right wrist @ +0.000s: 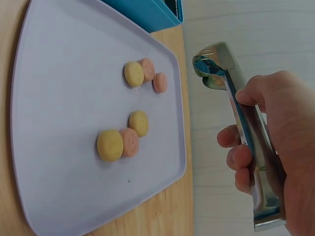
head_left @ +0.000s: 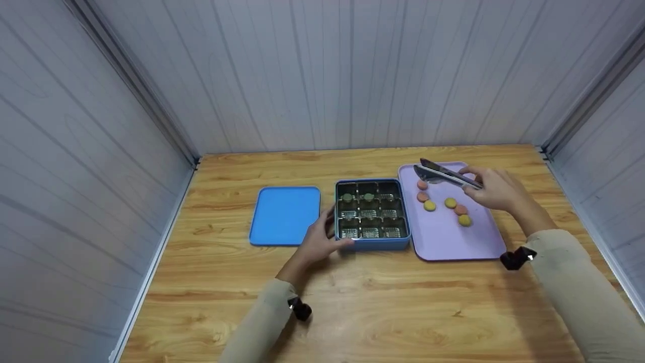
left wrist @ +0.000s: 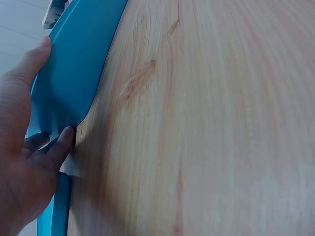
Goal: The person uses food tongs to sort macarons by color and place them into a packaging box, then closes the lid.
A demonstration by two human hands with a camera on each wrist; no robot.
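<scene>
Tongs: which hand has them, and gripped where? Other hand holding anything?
The right hand grips the metal tongs around the mid-to-rear arms, tips free above the purple tray. The left hand holds the blue box at its near-left corner.

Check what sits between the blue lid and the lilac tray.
The open blue tin box with its dark compartment insert sits between the flat blue lid and the lilac plastic tray, seen in the head view. The left hand holds its near-left corner.
</scene>
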